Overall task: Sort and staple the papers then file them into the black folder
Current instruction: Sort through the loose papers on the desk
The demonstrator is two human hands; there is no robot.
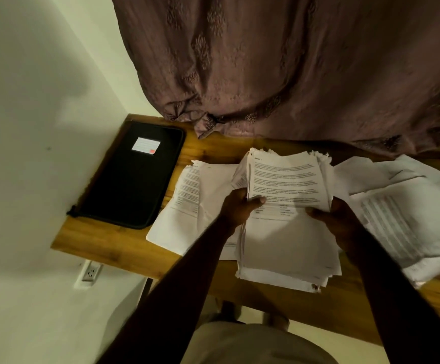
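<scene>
Far to the left of the left grip (237, 208), low on the pale wall, sits a white power socket (90, 271). Above it the wooden tabletop (108, 240) begins. The black folder (132, 177) lies flat and closed at that left end, well apart from both grips, with a white label (146, 145) bearing a red mark on its cover. Between the folder and the left grip lies a loose pile of printed sheets (195, 206), its left edge just beside the folder.

The left grip is curled round the left edge of a sheaf of printed papers (287, 177), thumb on the top page, fingers underneath. The sheaf spans the gap between the two grips, over a thick stack of papers (287, 258) that lies on the tabletop and overhangs its near edge. The right grip (339, 222) holds the sheaf at its lower right, thumb pressed on the top page, the other fingers hidden by the paper.

To the right of the right grip more sheets (410, 219) lie spread and overlapping, their print blurred. Beyond both grips a brown patterned curtain (292, 61) hangs down to the tabletop's far edge
</scene>
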